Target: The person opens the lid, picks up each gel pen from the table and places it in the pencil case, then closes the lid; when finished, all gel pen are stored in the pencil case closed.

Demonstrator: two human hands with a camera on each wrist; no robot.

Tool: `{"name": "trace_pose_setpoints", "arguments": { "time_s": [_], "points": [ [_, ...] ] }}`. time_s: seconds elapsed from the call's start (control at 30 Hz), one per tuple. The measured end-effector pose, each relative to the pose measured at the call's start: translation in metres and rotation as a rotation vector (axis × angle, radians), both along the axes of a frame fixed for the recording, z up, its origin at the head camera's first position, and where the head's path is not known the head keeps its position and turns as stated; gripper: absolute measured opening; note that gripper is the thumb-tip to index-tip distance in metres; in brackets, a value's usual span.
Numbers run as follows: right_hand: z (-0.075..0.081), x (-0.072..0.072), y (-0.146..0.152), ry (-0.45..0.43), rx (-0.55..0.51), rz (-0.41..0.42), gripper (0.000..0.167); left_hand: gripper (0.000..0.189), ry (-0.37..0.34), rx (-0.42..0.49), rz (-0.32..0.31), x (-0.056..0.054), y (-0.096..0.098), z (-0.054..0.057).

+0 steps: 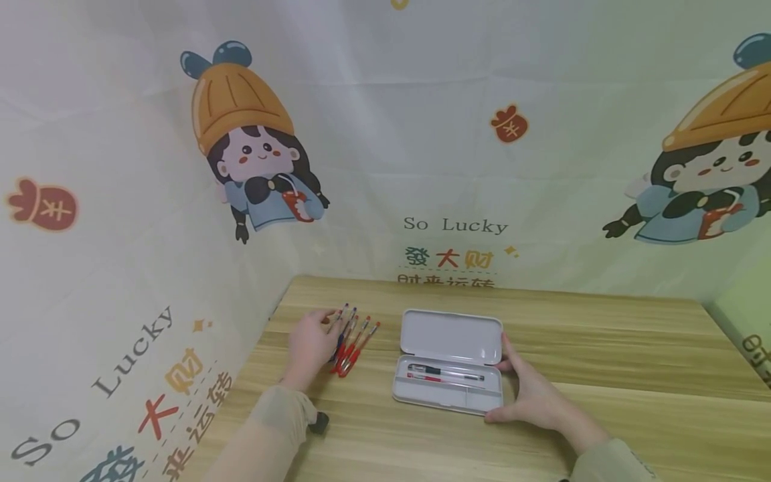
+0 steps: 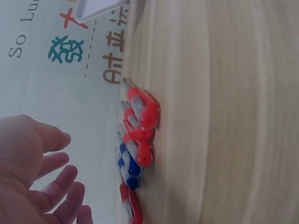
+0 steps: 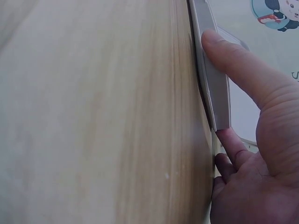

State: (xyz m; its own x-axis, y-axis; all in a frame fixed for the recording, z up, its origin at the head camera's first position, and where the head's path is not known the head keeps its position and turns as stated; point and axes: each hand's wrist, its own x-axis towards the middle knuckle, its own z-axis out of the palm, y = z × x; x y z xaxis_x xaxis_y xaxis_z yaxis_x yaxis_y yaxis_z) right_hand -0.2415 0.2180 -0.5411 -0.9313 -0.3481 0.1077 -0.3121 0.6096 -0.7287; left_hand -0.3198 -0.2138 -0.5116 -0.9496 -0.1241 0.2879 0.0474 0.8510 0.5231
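An open pencil case (image 1: 430,393) lies in the middle of the table in the head view, its white lid (image 1: 450,335) folded back. Inside are a black pen (image 1: 446,371) and a red pen (image 1: 424,377). My right hand (image 1: 533,396) grips the case's right end, the thumb on the front side (image 3: 218,100) in the right wrist view and the fingers farther back. To the left, my left hand (image 1: 310,345) hovers beside several red pens (image 1: 351,356) and blue pens (image 2: 130,163). Its fingers are loosely bent in the left wrist view, and no pen shows between them.
The wood-grain table (image 1: 385,442) ends at a printed cloth backdrop (image 1: 361,167) behind and on the left. A small black object (image 1: 319,422) sits at the left sleeve cuff.
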Motion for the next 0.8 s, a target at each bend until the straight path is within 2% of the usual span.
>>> {"name": "trace_pose_setpoints", "arguments": {
  "time_s": [0.17, 0.5, 0.67, 0.8],
  "points": [
    [0.000, 0.000, 0.000, -0.007, -0.003, -0.002, 0.159, 0.043, -0.055, -0.001, 0.018, -0.001, -0.010, -0.002],
    [-0.001, 0.000, 0.000, -0.016, -0.001, -0.004, 0.159, 0.048, -0.150, -0.004, 0.016, -0.002, -0.023, -0.005],
    [-0.001, 0.000, 0.001, -0.011, 0.001, -0.005, 0.158, 0.044, -0.173, -0.057, 0.014, -0.004, -0.028, -0.011],
    [-0.001, 0.000, 0.001, -0.010, -0.006, 0.000, 0.158, 0.044, -0.204, -0.059, 0.005, -0.003, -0.031, -0.017]
  ]
}}
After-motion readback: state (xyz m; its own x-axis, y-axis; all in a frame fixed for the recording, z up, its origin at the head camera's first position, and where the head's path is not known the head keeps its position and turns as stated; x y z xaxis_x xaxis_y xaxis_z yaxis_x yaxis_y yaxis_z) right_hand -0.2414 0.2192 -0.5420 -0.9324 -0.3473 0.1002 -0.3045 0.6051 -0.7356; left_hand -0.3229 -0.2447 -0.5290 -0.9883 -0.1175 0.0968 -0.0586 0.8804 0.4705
